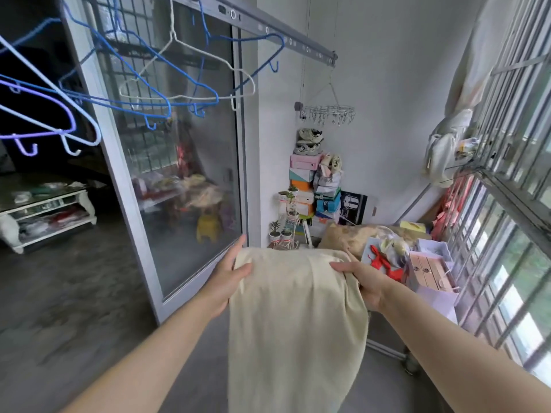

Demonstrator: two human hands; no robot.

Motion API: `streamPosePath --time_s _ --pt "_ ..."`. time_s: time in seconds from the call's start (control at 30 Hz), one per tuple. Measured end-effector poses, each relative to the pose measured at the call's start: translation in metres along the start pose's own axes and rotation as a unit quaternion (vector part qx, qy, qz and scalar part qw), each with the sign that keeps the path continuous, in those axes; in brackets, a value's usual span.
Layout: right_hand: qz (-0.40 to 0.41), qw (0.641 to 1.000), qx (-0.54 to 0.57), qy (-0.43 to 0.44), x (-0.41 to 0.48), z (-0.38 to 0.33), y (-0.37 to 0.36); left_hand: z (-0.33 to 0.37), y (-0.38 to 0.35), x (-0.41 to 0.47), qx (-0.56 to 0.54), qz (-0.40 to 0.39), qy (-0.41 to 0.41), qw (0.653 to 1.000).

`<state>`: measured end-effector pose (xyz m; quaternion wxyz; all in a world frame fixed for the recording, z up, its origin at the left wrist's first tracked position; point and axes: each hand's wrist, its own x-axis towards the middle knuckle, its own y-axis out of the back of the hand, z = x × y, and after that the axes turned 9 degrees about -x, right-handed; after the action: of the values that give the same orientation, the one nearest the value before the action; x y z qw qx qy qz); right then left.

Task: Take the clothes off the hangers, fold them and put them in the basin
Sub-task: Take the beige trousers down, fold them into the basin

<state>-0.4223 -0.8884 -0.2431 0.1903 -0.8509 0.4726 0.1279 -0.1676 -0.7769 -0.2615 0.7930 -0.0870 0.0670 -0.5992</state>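
Garment: the cream garment [295,308] is off the hangers, held up at mid-frame between both forearms. It is doubled over at its top edge and hangs straight down out of the bottom of the view.
Left hand: the left hand [228,271] grips the garment's upper left corner. The thumb lies across the front of the cloth and the fingers [240,244] run up behind the edge, close together, pinching the fabric between them.
Right hand: the right hand [362,280] grips the upper right corner. The thumb presses on the front face; the other fingers are behind the cloth, and their lie cannot be told.
Hangers: blue hangers [143,70], a white hanger [190,73] and purple hangers [44,114] hang bare on the overhead rail [268,28], upper left.
Surroundings: a sliding glass door [179,189] stands left of the garment. Stacked shoe boxes [302,177] and small potted plants [280,231] sit in the far corner. A metal clip rack [331,113] hangs above the boxes. A barred window [507,204] runs along the right.
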Motion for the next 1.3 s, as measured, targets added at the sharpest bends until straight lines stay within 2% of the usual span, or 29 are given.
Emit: streamPosePath --time_s 0.07,0.13,0.23,0.37,0.43,0.5,0.63,0.7,0.83,1.0,1.1,1.3 --pt "0.023 1.0 0.009 0.006 0.004 0.006 0.003 0.006 -0.006 -0.007 0.062 -0.06 0.011 0.996" --pt "0.005 1.0 0.006 -0.011 0.002 0.01 0.002 0.01 -0.01 -0.015 0.128 -0.102 0.014 0.986" --pt "-0.023 0.998 -0.014 -0.053 -0.002 0.014 0.0 0.009 -0.008 -0.019 0.267 -0.089 0.003 0.96" --pt "-0.037 0.991 -0.033 -0.128 -0.002 0.025 -0.004 -0.004 -0.005 -0.023 0.435 -0.063 -0.002 0.898" --pt "-0.041 0.989 -0.042 -0.133 0.0 0.03 -0.005 -0.011 -0.004 -0.024 0.494 -0.038 -0.006 0.869" --pt "-0.055 0.989 -0.053 -0.126 0.001 0.033 -0.005 -0.015 -0.003 -0.024 0.517 -0.025 -0.015 0.855" --pt "-0.099 0.982 -0.094 -0.133 -0.008 0.027 -0.001 -0.016 0.0 -0.026 0.49 -0.055 0.008 0.87" --pt "-0.091 0.983 -0.113 -0.116 -0.01 0.026 0.003 -0.017 0.002 -0.025 0.456 -0.064 0.038 0.887" --pt "-0.068 0.994 -0.087 -0.011 -0.005 0.035 0.02 -0.017 0.004 -0.026 0.371 -0.076 0.094 0.921" --pt "-0.069 0.984 -0.139 0.089 -0.012 0.054 0.028 -0.005 0.001 -0.028 0.305 -0.098 0.11 0.941" --pt "-0.056 0.987 -0.118 0.098 -0.007 0.066 0.036 0.008 -0.007 -0.028 0.277 -0.11 0.111 0.948" --pt "-0.108 0.972 -0.195 0.079 -0.01 0.083 0.033 0.036 -0.009 -0.026 0.247 -0.121 0.115 0.955"
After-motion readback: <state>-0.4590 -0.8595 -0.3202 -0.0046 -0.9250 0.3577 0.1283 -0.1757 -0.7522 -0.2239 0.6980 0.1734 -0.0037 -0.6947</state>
